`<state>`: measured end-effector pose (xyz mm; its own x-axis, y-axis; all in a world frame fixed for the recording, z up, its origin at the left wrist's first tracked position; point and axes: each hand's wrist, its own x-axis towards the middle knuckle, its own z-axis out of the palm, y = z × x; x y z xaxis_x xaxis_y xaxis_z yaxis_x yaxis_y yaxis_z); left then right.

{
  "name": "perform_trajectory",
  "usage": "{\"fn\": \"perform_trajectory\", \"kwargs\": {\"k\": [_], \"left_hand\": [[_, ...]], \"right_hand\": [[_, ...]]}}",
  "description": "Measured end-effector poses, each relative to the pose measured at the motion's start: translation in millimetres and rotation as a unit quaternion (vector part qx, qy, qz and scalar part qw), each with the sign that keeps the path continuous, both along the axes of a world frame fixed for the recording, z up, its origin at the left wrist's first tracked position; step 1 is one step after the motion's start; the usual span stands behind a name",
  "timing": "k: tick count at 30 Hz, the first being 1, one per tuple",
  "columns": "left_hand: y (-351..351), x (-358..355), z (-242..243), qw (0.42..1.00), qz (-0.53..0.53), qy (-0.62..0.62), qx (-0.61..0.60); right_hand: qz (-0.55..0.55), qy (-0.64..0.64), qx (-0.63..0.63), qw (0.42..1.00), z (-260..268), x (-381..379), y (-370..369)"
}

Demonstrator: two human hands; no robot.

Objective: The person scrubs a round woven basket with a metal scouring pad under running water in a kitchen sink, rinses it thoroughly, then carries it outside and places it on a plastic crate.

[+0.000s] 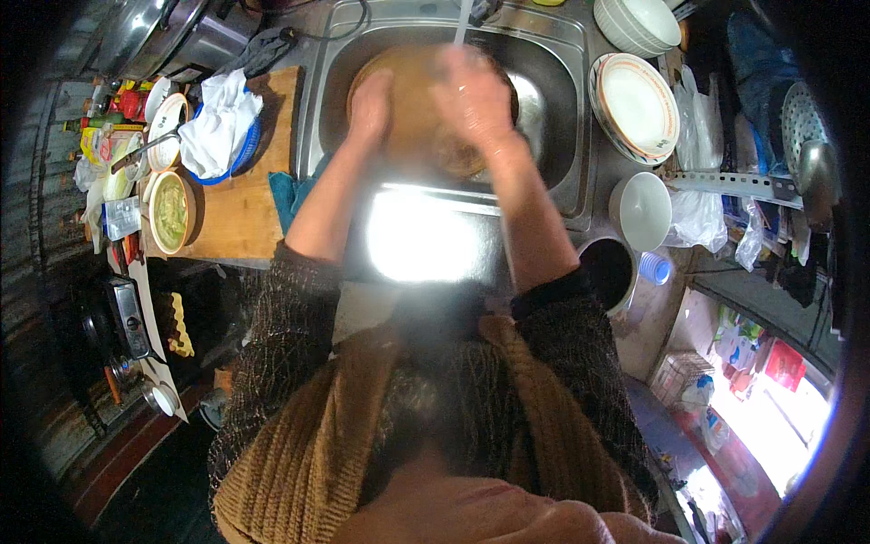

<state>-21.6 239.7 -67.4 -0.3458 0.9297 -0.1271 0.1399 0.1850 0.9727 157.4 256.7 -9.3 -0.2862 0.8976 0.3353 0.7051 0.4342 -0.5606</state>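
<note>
A large round brown board (pixel 416 102), apparently wooden, lies in the stainless steel sink (pixel 567 136). My left hand (pixel 371 109) is at the board's left edge; its fingers are blurred, and whether they grip the rim cannot be told. Over the board's upper right part is my right hand (pixel 472 95), wet and blurred by motion, below a stream of water (pixel 464 20). Whether anything is inside its fingers is hidden. A teal cloth (pixel 292 197) lies beside the sink, partly behind my left forearm.
Left, a wooden cutting board (pixel 228 224) bears a blue basket (pixel 253 146) with white cloth and a bowl of green food (pixel 170 212). Stacked plates (pixel 639 109), ribbed bowls (pixel 635 27), a white bowl (pixel 641 211) and a dark-interior pot (pixel 607 275) stand right of the sink.
</note>
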Motion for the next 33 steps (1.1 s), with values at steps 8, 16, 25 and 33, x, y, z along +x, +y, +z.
{"fn": "perform_trajectory", "kwargs": {"k": [8, 16, 25, 33], "left_hand": [[-3, 5, -9, 0.995, 0.098, 0.014, 0.019], [-12, 6, -3, 0.996, 0.078, 0.041, -0.027], [-8, -24, -4, 0.978, -0.109, 0.165, 0.071], [15, 1, 38, 0.923, -0.118, 0.360, -0.064]], "right_hand": [[-0.135, 0.040, -0.075, 0.987, -7, 29, 30], [-0.035, -0.029, -0.170, 0.984, 32, 7, 6], [0.029, 0.103, -0.167, 0.980, -36, 87, 62], [0.008, -0.036, -0.003, 0.999, 20, -23, -4]]}}
